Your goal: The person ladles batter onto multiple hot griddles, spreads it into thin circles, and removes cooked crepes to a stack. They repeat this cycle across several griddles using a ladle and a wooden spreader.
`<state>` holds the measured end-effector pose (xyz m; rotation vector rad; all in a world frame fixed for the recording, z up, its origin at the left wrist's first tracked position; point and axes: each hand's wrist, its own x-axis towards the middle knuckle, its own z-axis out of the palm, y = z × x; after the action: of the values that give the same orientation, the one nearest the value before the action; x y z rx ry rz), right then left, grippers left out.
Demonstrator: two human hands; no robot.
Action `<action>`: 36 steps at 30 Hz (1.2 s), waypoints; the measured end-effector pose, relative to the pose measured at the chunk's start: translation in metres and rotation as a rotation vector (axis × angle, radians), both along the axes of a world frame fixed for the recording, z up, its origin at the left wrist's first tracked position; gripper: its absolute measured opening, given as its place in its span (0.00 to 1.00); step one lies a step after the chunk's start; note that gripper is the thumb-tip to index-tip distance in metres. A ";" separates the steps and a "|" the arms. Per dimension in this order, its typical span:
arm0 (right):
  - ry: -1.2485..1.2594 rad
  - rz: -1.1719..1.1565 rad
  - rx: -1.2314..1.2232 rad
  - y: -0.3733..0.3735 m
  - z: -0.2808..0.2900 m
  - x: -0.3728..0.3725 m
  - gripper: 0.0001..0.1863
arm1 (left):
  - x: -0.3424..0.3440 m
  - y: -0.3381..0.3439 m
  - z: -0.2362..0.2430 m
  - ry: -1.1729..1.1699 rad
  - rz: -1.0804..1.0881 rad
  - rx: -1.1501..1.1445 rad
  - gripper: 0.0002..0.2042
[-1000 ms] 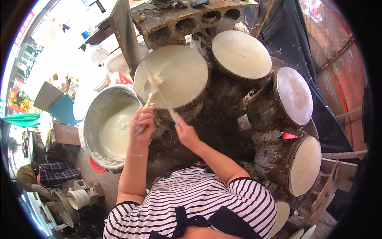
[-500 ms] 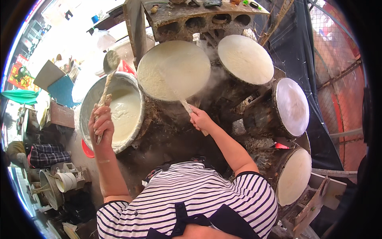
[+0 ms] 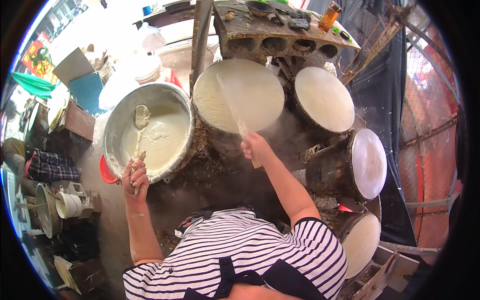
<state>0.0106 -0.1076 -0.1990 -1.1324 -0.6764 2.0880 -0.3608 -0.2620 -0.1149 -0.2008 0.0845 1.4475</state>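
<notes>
My left hand (image 3: 135, 179) is closed round the batter-crusted handle of a ladle (image 3: 142, 117), whose bowl hangs over a big metal basin (image 3: 111, 145) of pale, thick batter (image 3: 165, 131). In my right hand (image 3: 256, 147) is a long flat wooden spatula (image 3: 240, 122). Its blade lies across the round griddle (image 3: 265, 95) straight in front of me, which is coated with a thin layer of pale batter. Steam blurs part of that surface.
To the right curve more round cooking tops: a pale-coated one (image 3: 325, 99), a whitish one (image 3: 369, 163) and a cream one (image 3: 361, 246). A sooty ledge with holes (image 3: 280, 32) stands behind, a bottle (image 3: 330, 17) on it. A wooden post (image 3: 201, 42) rises beside the griddle.
The ladle has come down from above the basin's far rim to over the batter. The spatula's blade has swung across the griddle, its angle now steeper. The whole view has shifted slightly.
</notes>
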 end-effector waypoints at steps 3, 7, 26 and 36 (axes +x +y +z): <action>0.074 0.041 -0.002 0.037 0.002 -0.011 0.03 | -0.007 -0.006 -0.009 0.006 0.024 -0.048 0.12; -0.045 0.063 0.049 0.076 0.012 -0.027 0.09 | -0.021 -0.012 -0.027 0.056 0.067 -0.085 0.12; -1.992 0.451 1.110 0.086 0.018 -0.007 0.22 | -0.057 -0.016 -0.072 0.225 0.117 -0.198 0.14; -1.822 0.244 1.210 0.107 -0.010 -0.013 0.16 | -0.048 -0.018 -0.069 0.273 0.134 -0.264 0.09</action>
<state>-0.0027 -0.0006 -0.2088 -1.7762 -2.3595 -0.1542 -0.4091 -0.2803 -0.1839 -0.2259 0.4949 1.5889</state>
